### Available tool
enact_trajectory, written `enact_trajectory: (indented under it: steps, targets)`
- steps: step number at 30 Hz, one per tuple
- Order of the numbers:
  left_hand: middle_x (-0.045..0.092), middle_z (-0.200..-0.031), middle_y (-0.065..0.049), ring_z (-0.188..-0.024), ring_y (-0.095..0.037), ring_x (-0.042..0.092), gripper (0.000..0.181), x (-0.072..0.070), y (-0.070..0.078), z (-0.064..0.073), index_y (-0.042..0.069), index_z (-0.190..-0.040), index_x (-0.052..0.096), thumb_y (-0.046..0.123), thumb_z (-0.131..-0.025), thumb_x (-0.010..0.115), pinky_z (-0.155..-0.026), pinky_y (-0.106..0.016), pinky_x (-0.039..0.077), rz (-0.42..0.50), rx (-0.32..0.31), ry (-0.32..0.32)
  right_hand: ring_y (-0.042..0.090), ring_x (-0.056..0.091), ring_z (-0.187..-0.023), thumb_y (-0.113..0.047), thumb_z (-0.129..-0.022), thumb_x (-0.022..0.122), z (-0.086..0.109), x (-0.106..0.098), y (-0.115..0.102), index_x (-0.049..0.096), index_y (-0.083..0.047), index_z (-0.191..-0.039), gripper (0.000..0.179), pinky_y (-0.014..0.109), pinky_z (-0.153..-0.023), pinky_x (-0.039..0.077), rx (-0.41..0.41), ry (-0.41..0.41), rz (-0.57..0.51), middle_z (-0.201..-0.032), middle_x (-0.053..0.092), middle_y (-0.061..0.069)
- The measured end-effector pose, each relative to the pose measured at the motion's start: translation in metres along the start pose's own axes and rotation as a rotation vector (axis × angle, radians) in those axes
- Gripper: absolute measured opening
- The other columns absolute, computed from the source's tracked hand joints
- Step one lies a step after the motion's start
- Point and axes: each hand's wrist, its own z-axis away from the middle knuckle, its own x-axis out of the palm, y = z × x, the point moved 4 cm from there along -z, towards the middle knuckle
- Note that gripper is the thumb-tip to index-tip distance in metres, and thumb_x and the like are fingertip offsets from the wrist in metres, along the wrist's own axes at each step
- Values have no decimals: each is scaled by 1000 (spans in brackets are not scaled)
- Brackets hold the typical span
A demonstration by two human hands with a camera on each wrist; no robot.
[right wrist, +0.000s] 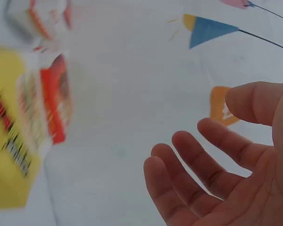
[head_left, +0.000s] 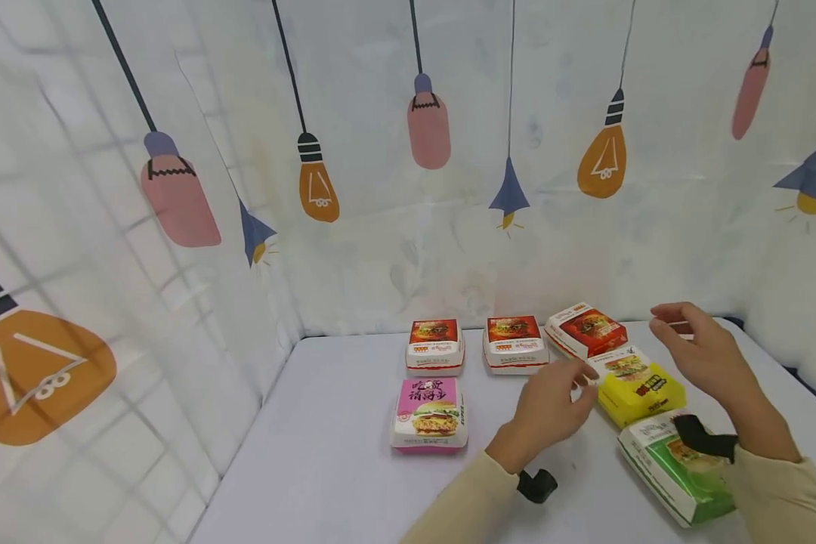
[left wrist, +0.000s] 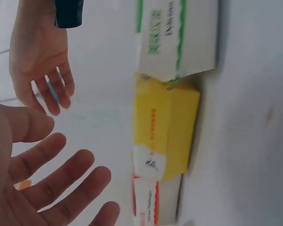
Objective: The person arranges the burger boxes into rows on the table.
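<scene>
White surface (head_left: 313,453). Yellow box (head_left: 642,385) lies lower, between left hand (head_left: 549,400) and right hand (head_left: 712,355). Both empty, fingers loose. Nearer hand: cannot tell.

Enclosed workspace, lamp-print backdrop (head_left: 367,279), pale table (head_left: 319,438)

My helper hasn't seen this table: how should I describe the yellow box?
On the white table, look to the right side in the head view. The yellow box sits between the rightmost red box, toward the back, and the green box, nearer the viewer. Its mostly yellow top and sides set it apart.
</scene>
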Motion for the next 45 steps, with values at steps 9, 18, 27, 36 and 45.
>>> enact_trajectory:
  steps: [9, 18, 27, 36, 45]
  targets:
    - [49, -142, 17, -111, 5, 52, 49, 63, 11, 23, 41, -143, 48, 52, -98, 63, -86, -19, 51, -142, -2, -425, 49, 56, -106, -42, -109, 45, 39, -7, 94, 46, 11, -136, 59, 52, -72, 53, 49, -227, 225, -131, 51, 39]
    - [39, -147, 15, -106, 1, 49, 66, 82, 19, 28, 49, -153, 29, 64, -95, 58, -82, -21, 51, -196, -41, -515, 18, 58, -90, -46, -107, 48, 70, 17, 120, 47, 10, -138, 64, 30, -66, 51, 140, -460, 236, -115, 65, 21]
    - [43, -142, 18, -100, 1, 51, 70, 70, 8, 45, 48, -152, 30, 72, -92, 55, -78, -23, 52, -226, -63, -521, 14, 55, -85, -42, -107, 51, 82, 33, 100, 52, 7, -133, 56, 26, -66, 52, 140, -515, 189, -109, 66, 6]
    - [46, -145, 14, -109, -2, 56, 79, 40, -13, 68, 41, -154, 31, 80, -88, 51, -80, -28, 54, -278, -26, -456, 2, 49, -73, -37, -106, 54, 82, 55, 68, 57, 2, -130, 46, 22, -63, 48, 11, -521, 89, -102, 64, 2]
    - [50, -146, 6, -115, -9, 60, 93, 8, -38, 78, 30, -153, 38, 86, -81, 53, -84, -33, 56, -316, -90, -404, 6, 50, -75, -43, -101, 60, 69, 87, 26, 58, 0, -130, 52, 22, -63, 48, -25, -498, 66, -98, 63, 1]
